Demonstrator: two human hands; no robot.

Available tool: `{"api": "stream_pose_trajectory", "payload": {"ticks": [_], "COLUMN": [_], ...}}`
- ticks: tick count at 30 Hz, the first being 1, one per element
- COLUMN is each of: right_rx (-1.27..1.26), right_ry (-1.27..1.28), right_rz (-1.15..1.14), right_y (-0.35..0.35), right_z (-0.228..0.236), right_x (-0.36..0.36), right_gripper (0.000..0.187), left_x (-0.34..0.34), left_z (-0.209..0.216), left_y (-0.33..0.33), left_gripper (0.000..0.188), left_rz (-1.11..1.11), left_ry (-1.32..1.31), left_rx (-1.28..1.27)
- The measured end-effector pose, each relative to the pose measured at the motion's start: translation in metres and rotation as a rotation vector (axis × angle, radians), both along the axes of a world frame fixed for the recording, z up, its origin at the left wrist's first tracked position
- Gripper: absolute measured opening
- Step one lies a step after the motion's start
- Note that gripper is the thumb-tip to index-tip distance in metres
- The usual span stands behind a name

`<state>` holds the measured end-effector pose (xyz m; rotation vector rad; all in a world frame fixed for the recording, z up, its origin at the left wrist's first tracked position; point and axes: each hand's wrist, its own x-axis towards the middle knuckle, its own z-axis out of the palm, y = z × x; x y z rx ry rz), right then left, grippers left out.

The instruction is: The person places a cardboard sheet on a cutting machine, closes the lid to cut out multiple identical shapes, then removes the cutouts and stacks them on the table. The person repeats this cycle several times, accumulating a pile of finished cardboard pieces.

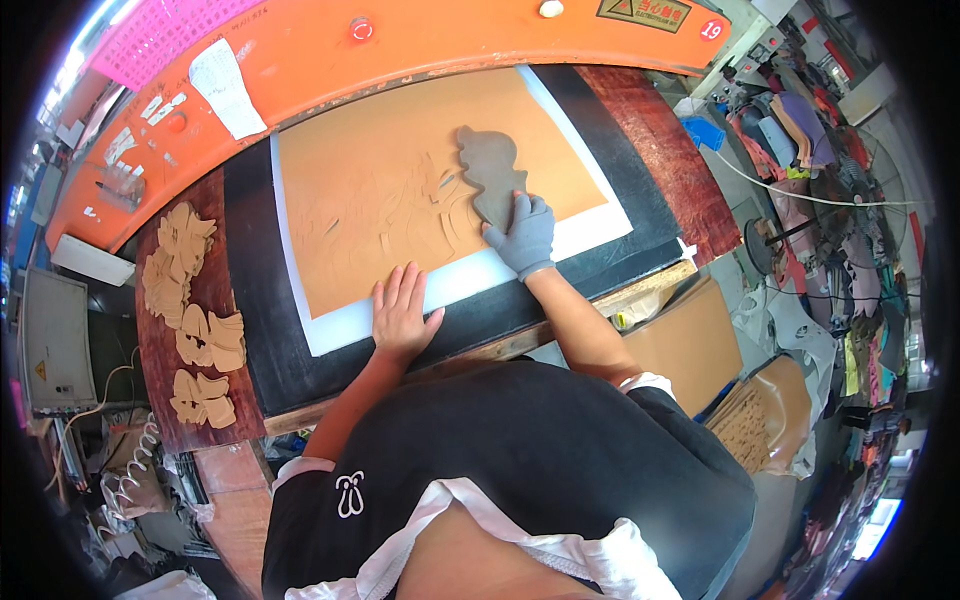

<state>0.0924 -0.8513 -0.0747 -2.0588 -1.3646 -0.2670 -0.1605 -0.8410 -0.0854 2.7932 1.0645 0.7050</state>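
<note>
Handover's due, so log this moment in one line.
left hand: bare, open, at near edge of tan sheet; right hand: gray-gloved, touching gray wavy-edged plate; plate: atop tan sheet; cut tan pieces: heaped at left

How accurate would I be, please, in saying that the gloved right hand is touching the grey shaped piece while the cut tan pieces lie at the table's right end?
Not quite: the head view shows the cut tan pieces at the table's left end. The gloved right hand is indeed touching the grey shaped piece.
</note>
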Motion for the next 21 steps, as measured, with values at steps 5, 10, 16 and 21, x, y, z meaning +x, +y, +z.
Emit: {"api": "stream_pose_trajectory", "payload": {"ticks": [5, 10, 16, 21], "right_rx": [0.015, 0.069, 0.036, 0.076], "right_ry": [0.021, 0.034, 0.051, 0.046], "right_rz": [-0.028, -0.043, -0.014, 0.023], "right_y": [0.000, -0.002, -0.004, -0.005], "right_z": [0.000, -0.003, -0.004, -0.005], "right_x": [-0.004, -0.004, 0.006, 0.010], "right_gripper": [0.074, 0.068, 0.065, 0.064], "left_x": [-0.001, -0.002, 0.000, 0.002], "left_z": [-0.001, -0.001, -0.001, 0.001], "left_y": [0.001, 0.002, 0.001, 0.002], "left_gripper": [0.065, 0.064, 0.061, 0.061], "left_rz": [0.001, 0.004, 0.005, -0.005], "left_ry": [0.022, 0.036, -0.015, -0.025], "left_rx": [-0.022, -0.051, -0.016, -0.015]}}
